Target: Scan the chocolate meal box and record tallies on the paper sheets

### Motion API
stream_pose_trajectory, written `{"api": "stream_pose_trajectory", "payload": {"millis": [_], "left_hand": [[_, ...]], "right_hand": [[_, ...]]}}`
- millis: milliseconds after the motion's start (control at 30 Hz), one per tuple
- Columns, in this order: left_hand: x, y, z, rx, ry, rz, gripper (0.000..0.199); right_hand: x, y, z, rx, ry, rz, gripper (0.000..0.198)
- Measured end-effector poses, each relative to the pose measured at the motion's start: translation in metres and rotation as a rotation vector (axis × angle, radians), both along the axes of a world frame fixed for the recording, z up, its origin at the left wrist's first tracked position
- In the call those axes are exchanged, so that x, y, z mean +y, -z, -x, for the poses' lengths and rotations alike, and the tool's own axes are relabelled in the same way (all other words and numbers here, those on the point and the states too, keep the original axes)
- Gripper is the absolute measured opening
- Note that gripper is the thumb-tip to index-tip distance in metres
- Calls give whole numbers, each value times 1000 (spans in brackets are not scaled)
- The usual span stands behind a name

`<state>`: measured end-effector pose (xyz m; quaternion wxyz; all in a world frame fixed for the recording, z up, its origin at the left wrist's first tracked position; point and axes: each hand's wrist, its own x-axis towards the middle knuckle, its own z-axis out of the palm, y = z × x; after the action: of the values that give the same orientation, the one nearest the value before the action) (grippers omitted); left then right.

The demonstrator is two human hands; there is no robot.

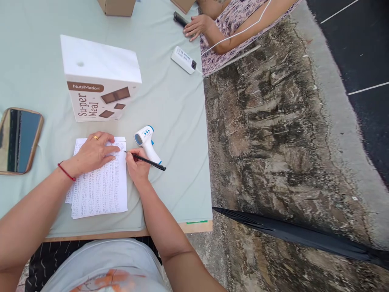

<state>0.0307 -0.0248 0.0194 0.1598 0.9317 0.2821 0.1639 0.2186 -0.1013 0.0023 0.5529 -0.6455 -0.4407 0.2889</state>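
My left hand (99,152) lies spread on the upper part of a small stack of paper sheets (100,194) covered in rows of small dark marks. Its fingers point toward the right edge of the top sheet. In my right hand (137,164) is a slim black pen (152,162), gripped between thumb and fingers. The pen's tip is at the paper's right edge, close to my left fingertips; whether it touches cannot be made out. Just beyond my right hand lies a white and blue infrared thermometer (147,144).
A white NutriMotion box (101,81) stands behind the papers. A brown-framed mirror (22,140) lies at left. A white device with a cable (183,60) is near the cloth-covered table's (182,186) right side. Another person's hand (196,27) rests by a black object (180,18); cardboard (117,6) is behind.
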Motion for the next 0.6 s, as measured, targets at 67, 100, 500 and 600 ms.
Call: {"api": "stream_pose_trajectory", "payload": {"millis": [67,100,500,600], "left_hand": [[0,0,0,-10,2,-5,32],[0,0,0,-15,2,-6,32],[0,-2,2,-13,-4,18,32],[0,0,1,-29,-5,8,31]], "right_hand": [[0,0,0,-7,-4,12,27],[0,-1,0,-12,-4,19,28],[-1,3,-1,-34,-29,16,26],[-3,4,-4,-69,-36,-38,23]]}}
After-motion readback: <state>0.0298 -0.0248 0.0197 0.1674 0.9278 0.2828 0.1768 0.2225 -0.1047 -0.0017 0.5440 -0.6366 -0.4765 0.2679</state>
